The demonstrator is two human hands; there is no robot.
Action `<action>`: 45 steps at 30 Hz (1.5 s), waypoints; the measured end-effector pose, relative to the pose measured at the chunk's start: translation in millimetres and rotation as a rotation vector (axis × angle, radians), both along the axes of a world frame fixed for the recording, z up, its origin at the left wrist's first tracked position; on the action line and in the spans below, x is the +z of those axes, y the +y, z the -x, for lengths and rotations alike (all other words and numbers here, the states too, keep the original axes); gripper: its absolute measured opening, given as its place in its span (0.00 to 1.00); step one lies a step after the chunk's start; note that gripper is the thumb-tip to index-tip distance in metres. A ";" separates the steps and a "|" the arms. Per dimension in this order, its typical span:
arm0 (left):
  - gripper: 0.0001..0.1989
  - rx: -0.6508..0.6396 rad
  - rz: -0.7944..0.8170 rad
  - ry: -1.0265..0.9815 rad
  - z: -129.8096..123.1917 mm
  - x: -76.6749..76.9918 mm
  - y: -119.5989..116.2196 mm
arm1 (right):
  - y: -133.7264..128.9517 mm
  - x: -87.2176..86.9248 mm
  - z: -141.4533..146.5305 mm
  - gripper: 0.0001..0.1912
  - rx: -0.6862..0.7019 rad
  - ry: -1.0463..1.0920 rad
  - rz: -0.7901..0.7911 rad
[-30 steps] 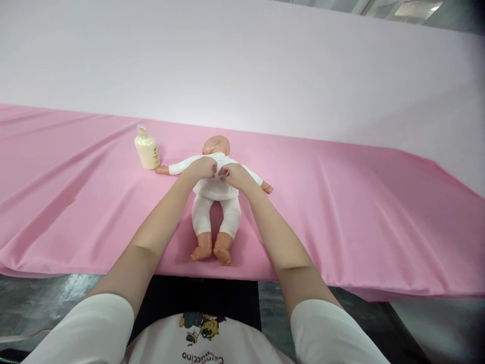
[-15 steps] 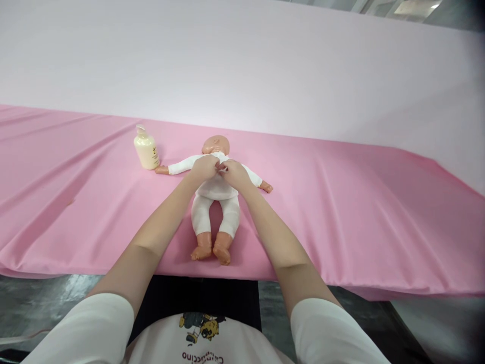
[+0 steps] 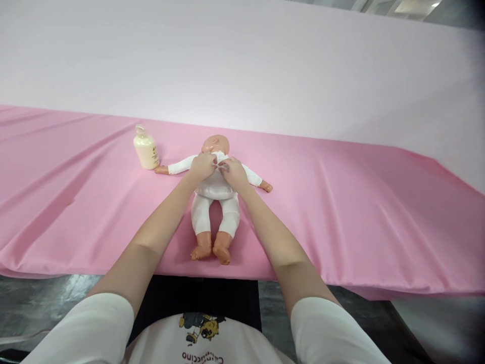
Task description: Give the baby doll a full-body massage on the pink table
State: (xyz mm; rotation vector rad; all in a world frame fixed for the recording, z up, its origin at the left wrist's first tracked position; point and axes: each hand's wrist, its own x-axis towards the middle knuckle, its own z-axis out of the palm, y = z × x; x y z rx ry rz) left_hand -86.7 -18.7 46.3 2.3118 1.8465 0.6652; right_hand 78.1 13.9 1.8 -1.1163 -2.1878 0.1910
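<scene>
A baby doll (image 3: pixel 217 144) lies on its back, head away from me, arms spread and bare feet towards me. It wears a white long-sleeved top (image 3: pixel 215 188) and white trousers (image 3: pixel 202 213). Over the chest, my left hand (image 3: pixel 203 166) and my right hand (image 3: pixel 235 173) sit close together, fingertips pinched. Between them a small twisted piece of white cloth (image 3: pixel 221 166) shows at the front of the top, gripped from both sides. Whether it is a tie or the cloth edge I cannot tell. My hands cover part of the chest.
A cream-coloured pump bottle (image 3: pixel 146 151) stands upright just beyond the doll's hand on the left. Pink cloth (image 3: pixel 359 217) with loose folds covers the table. A white wall (image 3: pixel 242 65) rises behind it, and the table's front edge runs just below the doll's feet.
My fingers have shifted slightly apart at the chest, and more of the white cloth between them shows. The doll and the bottle have stayed in place.
</scene>
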 end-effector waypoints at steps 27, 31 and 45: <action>0.17 0.121 -0.142 0.051 -6.1 -45.1 10.1 | 31.1 -44.3 2.0 0.21 0.019 0.101 -0.017; 0.17 0.127 -0.113 0.069 -7.1 -38.9 4.7 | 24.9 -38.8 2.6 0.21 0.011 0.091 0.006; 0.22 -0.025 0.325 0.154 -2.1 60.8 -45.9 | -54.8 72.1 -10.7 0.13 0.141 -0.021 0.173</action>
